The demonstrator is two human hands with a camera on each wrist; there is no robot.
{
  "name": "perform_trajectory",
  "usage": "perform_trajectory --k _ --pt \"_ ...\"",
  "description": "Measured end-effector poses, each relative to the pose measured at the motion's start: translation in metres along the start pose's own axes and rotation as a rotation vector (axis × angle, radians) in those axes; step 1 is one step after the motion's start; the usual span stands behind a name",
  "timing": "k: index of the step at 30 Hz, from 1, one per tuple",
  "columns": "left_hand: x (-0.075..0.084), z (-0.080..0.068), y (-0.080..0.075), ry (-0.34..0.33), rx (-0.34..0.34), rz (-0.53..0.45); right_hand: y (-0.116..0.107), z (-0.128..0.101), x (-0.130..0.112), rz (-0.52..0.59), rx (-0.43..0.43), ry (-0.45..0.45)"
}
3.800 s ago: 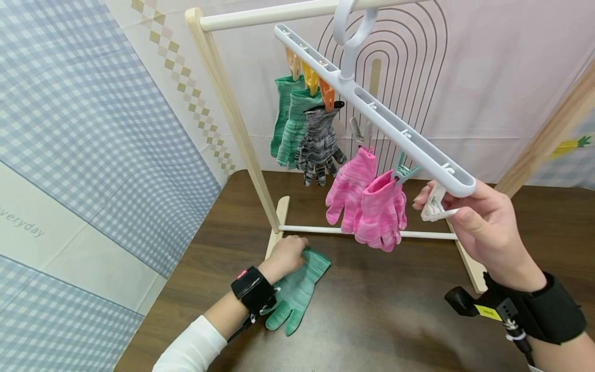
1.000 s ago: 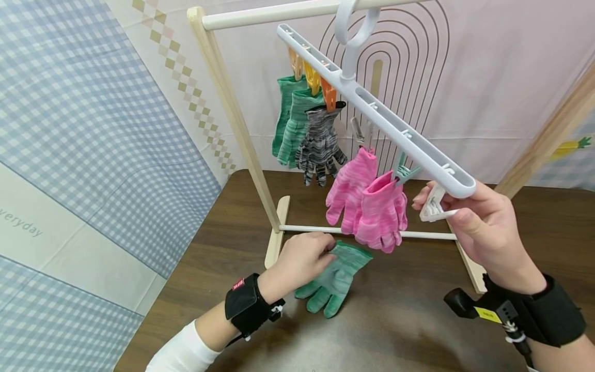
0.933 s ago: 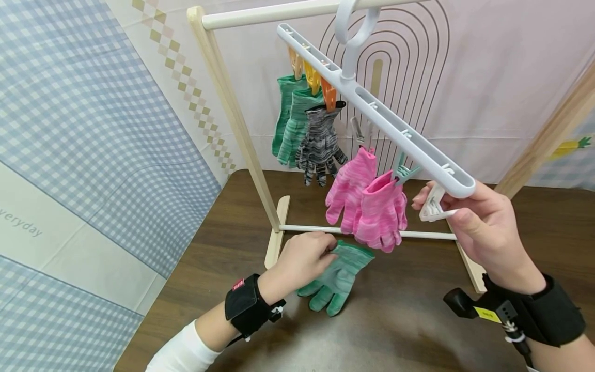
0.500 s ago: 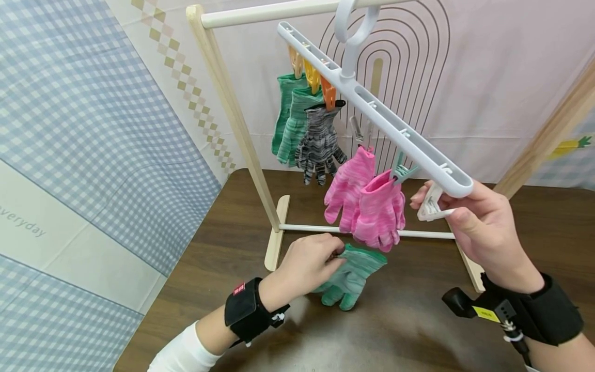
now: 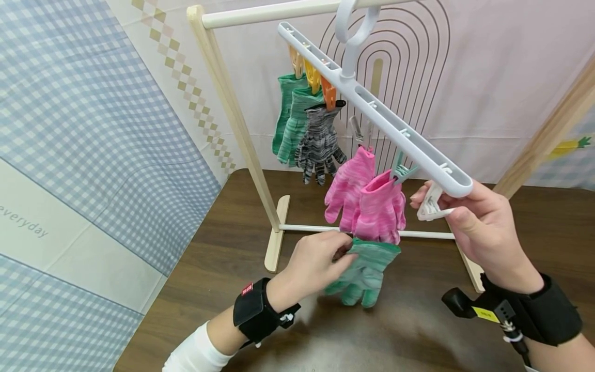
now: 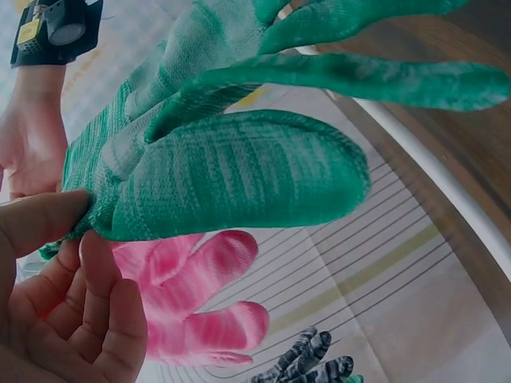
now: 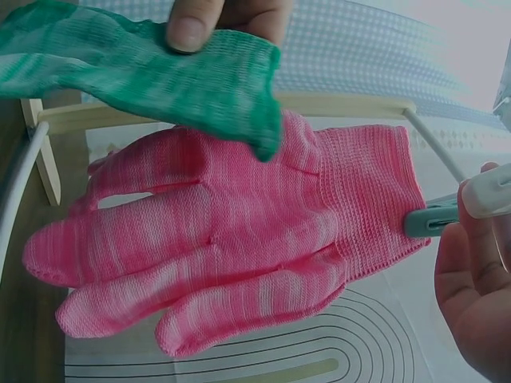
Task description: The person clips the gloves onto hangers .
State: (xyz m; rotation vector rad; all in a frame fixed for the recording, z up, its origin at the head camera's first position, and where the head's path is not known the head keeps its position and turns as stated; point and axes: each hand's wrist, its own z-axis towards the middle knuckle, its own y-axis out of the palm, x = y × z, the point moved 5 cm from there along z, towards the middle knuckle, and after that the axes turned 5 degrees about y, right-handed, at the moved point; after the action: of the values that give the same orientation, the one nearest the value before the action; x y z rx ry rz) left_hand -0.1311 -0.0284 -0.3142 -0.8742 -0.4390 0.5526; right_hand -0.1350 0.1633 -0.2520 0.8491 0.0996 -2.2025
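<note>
- Pinching the cuff of a green knitted glove (image 5: pixel 367 271) between thumb and fingertips, the left hand (image 5: pixel 311 261) is holding it off the table (image 5: pixel 409 330), so the glove's fingers are drooping limp below the grip.
- Sitting just under the pink gloves (image 5: pixel 367 204), the green glove's cuff is nearly touching the lower one; the right wrist view is showing the green cuff (image 7: pixel 200 80) overlapping the pink knit (image 7: pixel 239 239).
- Steadying the near end of a white plastic clip hanger (image 5: pixel 386 121), the right hand (image 5: pixel 479 232) is curling its fingers round a white peg (image 5: pixel 432 204) dangling there, thumb pressing its side; whether the peg's mouth is being squeezed apart is too hard to tell.
- Hanging from a pale wooden rack (image 5: pixel 232 119) by its ring, the hanger is tilting down toward the right grip.
- Dangling farther from both grips, two green gloves (image 5: pixel 290 119) and a grey marled one (image 5: pixel 319 144) are being held by orange and yellow pegs.
- Looking soft and stretchy, all the gloves are showing ribbed cuffs and streaky dyed yarn; the table is showing dark wood grain.
</note>
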Motion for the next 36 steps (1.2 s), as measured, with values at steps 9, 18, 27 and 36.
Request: perform_trajectory --k 9,18,27,36 --pt "0.006 0.008 0.000 0.031 0.083 -0.114 0.001 -0.001 0.001 -0.030 0.003 0.001" --pt "0.012 0.016 0.000 0.051 0.119 -0.106 0.002 -0.001 0.001 -0.028 0.000 -0.004" --pt "0.016 0.021 -0.003 0.070 0.167 -0.118 0.002 -0.001 0.001 -0.054 0.005 0.004" --pt "0.021 0.025 -0.003 0.087 0.215 -0.136 0.001 -0.003 0.003 -0.043 0.002 0.002"
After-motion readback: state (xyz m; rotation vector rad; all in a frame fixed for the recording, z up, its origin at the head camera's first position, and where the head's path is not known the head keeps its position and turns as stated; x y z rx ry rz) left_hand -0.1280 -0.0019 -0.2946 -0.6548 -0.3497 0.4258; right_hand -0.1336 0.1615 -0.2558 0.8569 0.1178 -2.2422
